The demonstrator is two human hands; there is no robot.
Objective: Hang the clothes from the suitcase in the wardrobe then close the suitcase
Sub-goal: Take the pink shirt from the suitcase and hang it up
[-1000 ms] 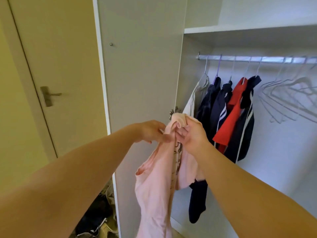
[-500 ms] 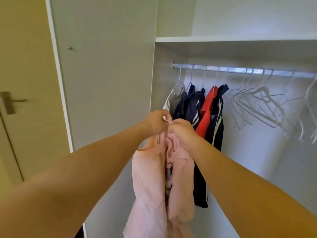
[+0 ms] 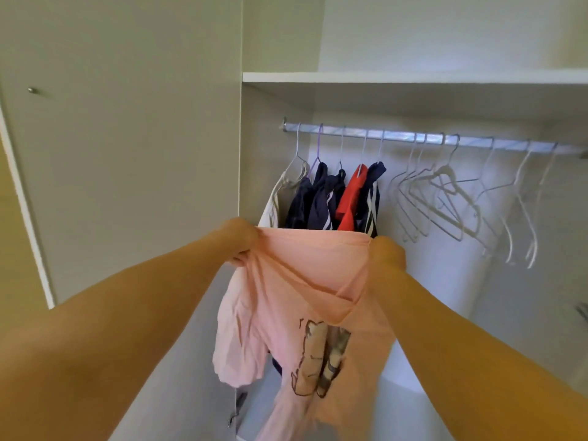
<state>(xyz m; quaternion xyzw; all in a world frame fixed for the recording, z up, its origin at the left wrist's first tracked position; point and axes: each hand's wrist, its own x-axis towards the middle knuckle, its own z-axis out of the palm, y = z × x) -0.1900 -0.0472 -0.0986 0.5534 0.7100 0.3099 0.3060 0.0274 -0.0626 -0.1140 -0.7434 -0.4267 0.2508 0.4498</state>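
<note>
While several dark and red clothes (image 3: 334,198) already hang at the left end of the rail (image 3: 413,139), the left hand (image 3: 240,238) and right hand (image 3: 386,254), held apart, each grip the top edge of the pink shirt (image 3: 305,281), spread before the wardrobe (image 3: 413,77); shirt not on a hanger yet, empty hangers (image 3: 445,198) free at right, suitcase out of view, closing it probably remains

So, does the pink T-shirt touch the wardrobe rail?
Apart. The head view shows the pink T-shirt, held by the left hand and right hand, well below the wardrobe rail.
</note>
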